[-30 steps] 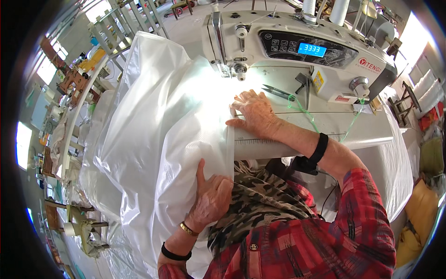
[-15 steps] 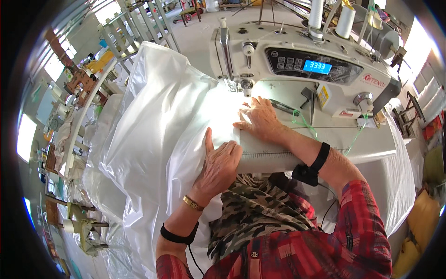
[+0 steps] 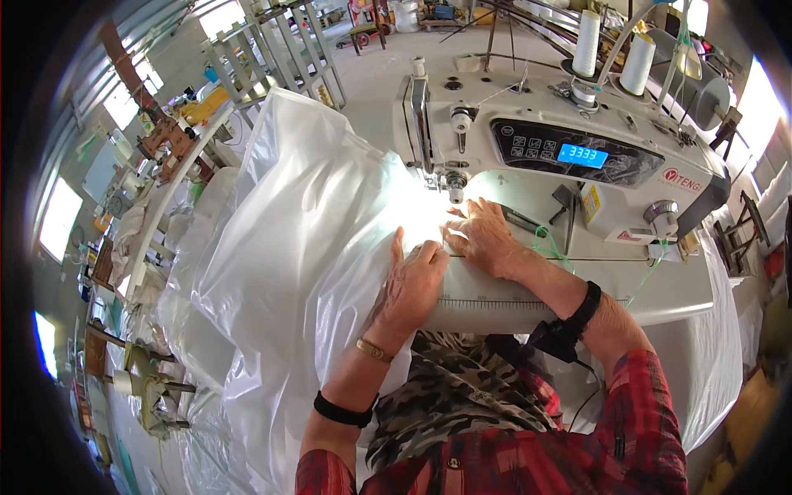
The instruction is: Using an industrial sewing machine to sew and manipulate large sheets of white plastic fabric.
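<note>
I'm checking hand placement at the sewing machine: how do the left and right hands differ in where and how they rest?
The left hand lies flat on the white translucent sheet, nearer the person; the right hand rests farther in, just by the needle area of the sewing machine. The left wrist bears a gold bracelet and a black band; the right wrist only a black band. Both press palm down, nearly touching.

A single head-worn fisheye view looks steeply down from above the person's chest onto the white sewing machine (image 3: 569, 157) and its table (image 3: 660, 297), at arm's length. The forearms enter from the lower edge, the left hand (image 3: 412, 285) and right hand (image 3: 483, 239) near centre. Straight edges bend toward the dark round rim. No second view overlaps it.
</note>
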Motion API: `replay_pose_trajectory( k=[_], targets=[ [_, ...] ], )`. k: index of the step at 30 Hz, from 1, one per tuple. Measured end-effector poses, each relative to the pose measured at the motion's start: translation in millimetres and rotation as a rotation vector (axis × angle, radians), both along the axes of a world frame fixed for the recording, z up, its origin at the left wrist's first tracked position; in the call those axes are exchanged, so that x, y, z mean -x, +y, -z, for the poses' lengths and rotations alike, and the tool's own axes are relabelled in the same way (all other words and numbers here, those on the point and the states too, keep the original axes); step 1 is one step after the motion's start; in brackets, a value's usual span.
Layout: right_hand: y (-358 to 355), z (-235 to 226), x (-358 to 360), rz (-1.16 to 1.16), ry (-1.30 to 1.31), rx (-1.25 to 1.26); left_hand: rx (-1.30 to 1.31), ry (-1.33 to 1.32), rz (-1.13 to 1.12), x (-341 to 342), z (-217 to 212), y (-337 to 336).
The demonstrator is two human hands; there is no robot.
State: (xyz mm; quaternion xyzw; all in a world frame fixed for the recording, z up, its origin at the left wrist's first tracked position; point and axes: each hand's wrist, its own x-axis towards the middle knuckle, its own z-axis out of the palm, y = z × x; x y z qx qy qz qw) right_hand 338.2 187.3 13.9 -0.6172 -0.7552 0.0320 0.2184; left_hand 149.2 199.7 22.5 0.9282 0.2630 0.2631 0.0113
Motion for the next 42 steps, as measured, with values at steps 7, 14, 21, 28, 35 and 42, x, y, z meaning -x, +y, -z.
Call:
replay_pose_trajectory(
  k=[7,14,21,28,35,42],
  targets=[
    [0.9,2.6,-5.4,-0.102,-0.051,-0.065,-0.028,0.001,-0.121,1.1,0.5,-9.8],
    [-0.9,0.8,-4.9,-0.199,-0.010,-0.094,-0.039,0.072,-0.076,0.5,-2.7,-8.3],
    [-12.2,-23.1,-6.6,-0.266,-0.038,0.110,-0.004,0.116,-0.082,1.3,-6.7,-11.9],
    [-15.3,-33.3,-6.6,-0.300,-0.092,0.178,-0.079,0.139,-0.063,17.5,-17.0,-39.6],
    [-15.6,-29.2,-6.6,-0.287,-0.153,0.046,-0.073,0.178,-0.082,22.0,-8.8,-48.6],
    [-10.2,-13.3,-11.8,-0.228,-0.168,-0.034,0.071,0.239,-0.089,16.2,-11.9,-27.4]
  ],
)
